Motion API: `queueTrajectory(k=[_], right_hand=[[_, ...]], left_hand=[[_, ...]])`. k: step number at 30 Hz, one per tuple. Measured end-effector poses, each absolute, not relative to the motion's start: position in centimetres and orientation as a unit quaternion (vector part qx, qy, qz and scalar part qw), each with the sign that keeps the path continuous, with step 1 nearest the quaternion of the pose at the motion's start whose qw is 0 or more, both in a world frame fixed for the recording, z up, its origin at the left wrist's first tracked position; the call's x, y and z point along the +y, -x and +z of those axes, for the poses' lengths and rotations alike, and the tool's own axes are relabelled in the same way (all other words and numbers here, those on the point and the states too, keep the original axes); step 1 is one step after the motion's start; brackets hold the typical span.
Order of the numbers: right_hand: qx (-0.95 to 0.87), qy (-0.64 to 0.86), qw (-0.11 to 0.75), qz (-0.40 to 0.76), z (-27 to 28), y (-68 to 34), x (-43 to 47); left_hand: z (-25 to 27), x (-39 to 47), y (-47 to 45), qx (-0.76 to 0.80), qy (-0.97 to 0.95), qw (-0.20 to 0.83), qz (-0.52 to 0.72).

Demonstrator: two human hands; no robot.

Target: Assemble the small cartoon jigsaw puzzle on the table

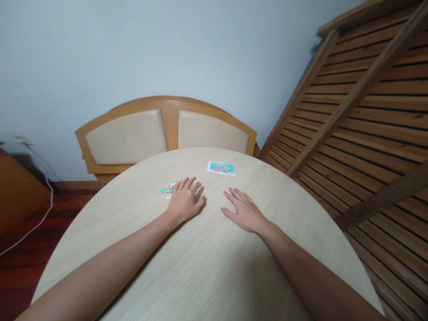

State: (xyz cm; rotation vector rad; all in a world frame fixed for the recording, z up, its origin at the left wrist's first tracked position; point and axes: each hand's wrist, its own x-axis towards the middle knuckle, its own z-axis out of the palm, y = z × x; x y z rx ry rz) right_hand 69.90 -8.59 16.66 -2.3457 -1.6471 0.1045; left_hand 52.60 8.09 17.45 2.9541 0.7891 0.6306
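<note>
Several small jigsaw puzzle pieces (166, 191), some white and some teal, lie in a loose pile on the left part of the round table. My left hand (186, 199) is palm down at the right side of this pile and hides part of it; its fingers are apart. Palm down over the table, my right hand (243, 209) has its fingers stretched out and holds nothing. Beyond both hands lies a flat picture card (221, 168) with a teal background and a pink and a yellow cartoon figure.
The pale wood-grain table (207, 267) has a curved edge. Behind it stands a wooden headboard (172, 120) with cream panels against the wall. Slatted wooden boards (368, 133) lean at the right. A white cable (50, 209) hangs down to the floor at the left.
</note>
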Motion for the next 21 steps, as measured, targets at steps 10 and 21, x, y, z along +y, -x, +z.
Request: queueTrajectory(k=[10,21], right_hand=[[-0.571,0.806,0.153,0.033,16.5,-69.9,-8.7],[-0.568,0.807,0.159,0.032,16.4,-69.9,-8.6]], left_hand=[[16.7,13.2,-51.5,0.408,-0.901,0.044,0.143],[16.7,10.7,-52.6,0.257,-0.958,0.089,0.093]])
